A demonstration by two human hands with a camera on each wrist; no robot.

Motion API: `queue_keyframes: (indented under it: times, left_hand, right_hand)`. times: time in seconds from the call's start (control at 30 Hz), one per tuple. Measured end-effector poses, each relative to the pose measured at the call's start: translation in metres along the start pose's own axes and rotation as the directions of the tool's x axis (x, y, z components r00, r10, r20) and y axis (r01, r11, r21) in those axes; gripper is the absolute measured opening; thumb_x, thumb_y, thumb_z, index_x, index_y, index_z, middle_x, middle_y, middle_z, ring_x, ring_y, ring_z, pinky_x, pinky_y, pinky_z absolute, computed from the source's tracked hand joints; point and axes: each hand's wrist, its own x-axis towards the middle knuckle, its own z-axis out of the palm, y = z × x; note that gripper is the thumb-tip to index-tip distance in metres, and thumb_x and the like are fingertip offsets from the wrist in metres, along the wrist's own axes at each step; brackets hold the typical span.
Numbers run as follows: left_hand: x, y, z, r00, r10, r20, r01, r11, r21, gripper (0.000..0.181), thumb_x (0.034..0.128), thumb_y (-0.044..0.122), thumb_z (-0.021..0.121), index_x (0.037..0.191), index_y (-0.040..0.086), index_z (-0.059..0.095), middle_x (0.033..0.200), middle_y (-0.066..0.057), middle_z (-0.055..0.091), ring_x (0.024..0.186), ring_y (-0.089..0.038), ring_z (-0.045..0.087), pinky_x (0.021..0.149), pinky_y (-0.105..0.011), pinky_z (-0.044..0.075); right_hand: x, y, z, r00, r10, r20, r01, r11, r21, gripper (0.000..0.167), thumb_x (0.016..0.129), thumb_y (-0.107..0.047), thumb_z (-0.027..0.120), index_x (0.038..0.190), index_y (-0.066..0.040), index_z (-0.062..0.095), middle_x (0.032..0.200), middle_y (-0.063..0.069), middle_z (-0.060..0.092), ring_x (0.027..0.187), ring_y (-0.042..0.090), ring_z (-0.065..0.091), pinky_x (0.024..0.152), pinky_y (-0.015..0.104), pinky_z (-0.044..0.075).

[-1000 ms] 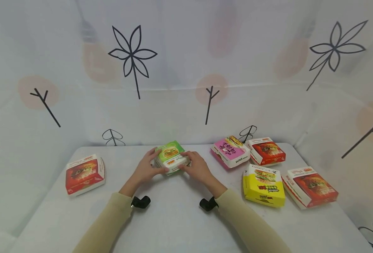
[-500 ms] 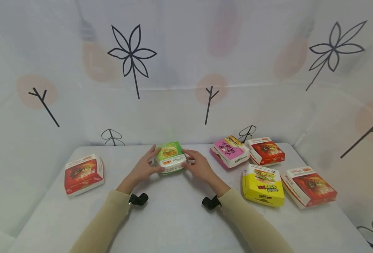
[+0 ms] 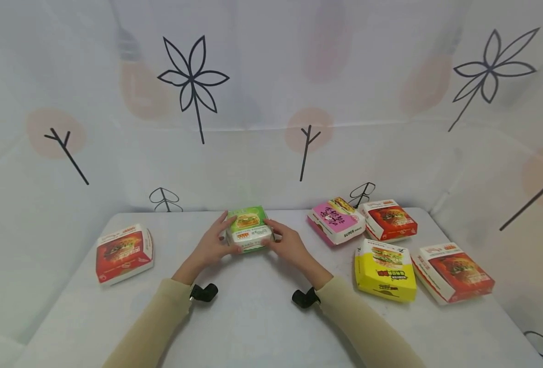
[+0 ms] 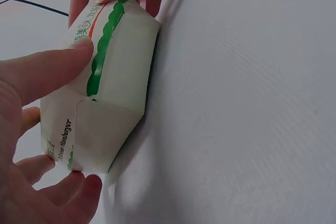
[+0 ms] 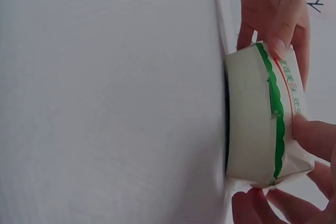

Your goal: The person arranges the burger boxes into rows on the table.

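A green and white hamburger box [image 3: 248,227] sits on the table near its back edge, its burger picture facing up. My left hand [image 3: 210,244] grips the box's left side, thumb at the front and fingers around the side. On the opposite side my right hand [image 3: 290,244] holds it the same way, with the thumb on the front edge. In the left wrist view the white side of the hamburger box [image 4: 126,66] shows a green scalloped band. From the right wrist view, the box's base [image 5: 249,119] appears at the tabletop.
A red burger box [image 3: 123,254] lies at the left. To the right are a pink box [image 3: 336,221], a yellow box [image 3: 385,270] and two more red boxes, one behind [image 3: 388,220] and one at the far right [image 3: 455,271]. A patterned curtain [image 3: 253,153] hangs behind the table.
The green and white box has turned a little so its front edge lies straighter toward me. Both hands have stayed on it throughout, and the other boxes keep their places.
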Motion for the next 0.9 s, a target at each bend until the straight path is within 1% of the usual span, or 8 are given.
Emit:
queue_keyframes:
  times: [0.17,0.37,0.53,0.77,0.9]
  left_hand:
    - [0.000,0.001,0.000,1.000,0.003,-0.002,-0.003,1.000,-0.029,0.085,0.0845,0.019,0.081,0.156,0.013,0.035,0.166,-0.011,0.008,0.149,-0.036,0.016,0.106,-0.047,0.042]
    - [-0.001,-0.002,-0.003,1.000,0.010,0.012,-0.009,0.997,-0.073,0.085,0.0859,0.017,0.080,0.156,0.012,0.033,0.166,-0.010,0.007,0.150,-0.033,0.015,0.106,-0.045,0.042]
    - [-0.003,-0.003,-0.006,1.000,0.019,0.012,-0.018,0.994,-0.106,0.084,0.0860,0.014,0.079,0.156,0.009,0.032,0.166,-0.010,0.006,0.150,-0.034,0.013,0.107,-0.046,0.041]
    - [-0.003,-0.007,-0.006,0.999,0.034,-0.027,-0.036,0.996,-0.077,0.077,0.0886,0.012,0.075,0.154,0.006,0.035,0.166,-0.009,0.012,0.149,-0.035,0.017,0.107,-0.048,0.041]
    - [-0.003,-0.010,-0.006,0.998,0.048,-0.036,-0.051,0.995,-0.085,0.076,0.0886,0.012,0.076,0.153,0.005,0.036,0.165,-0.009,0.015,0.149,-0.035,0.018,0.106,-0.050,0.041]
  right_hand:
    - [-0.001,-0.002,0.000,1.000,0.020,-0.015,-0.020,0.999,-0.030,0.064,0.090,-0.024,0.076,0.148,-0.020,0.050,0.147,0.013,0.050,0.129,0.035,0.053,0.103,0.053,0.044]
    - [0.000,-0.003,0.005,0.999,0.026,-0.027,-0.027,0.999,-0.030,0.065,0.088,-0.025,0.078,0.147,-0.020,0.051,0.147,0.013,0.051,0.125,0.034,0.055,0.099,0.052,0.047]
    - [-0.001,-0.005,0.008,0.999,0.029,-0.043,-0.029,0.999,-0.021,0.064,0.087,-0.024,0.079,0.146,-0.021,0.053,0.146,0.012,0.051,0.125,0.033,0.055,0.100,0.052,0.047]
    - [-0.002,-0.009,0.012,0.998,0.004,-0.070,-0.006,1.000,-0.027,0.058,0.091,-0.020,0.075,0.145,-0.016,0.054,0.145,0.012,0.052,0.126,0.032,0.055,0.099,0.051,0.047]
    - [-0.002,-0.010,0.013,0.996,-0.009,-0.087,0.006,0.999,-0.039,0.056,0.091,-0.019,0.075,0.143,-0.016,0.055,0.146,0.012,0.052,0.125,0.033,0.055,0.099,0.051,0.047]
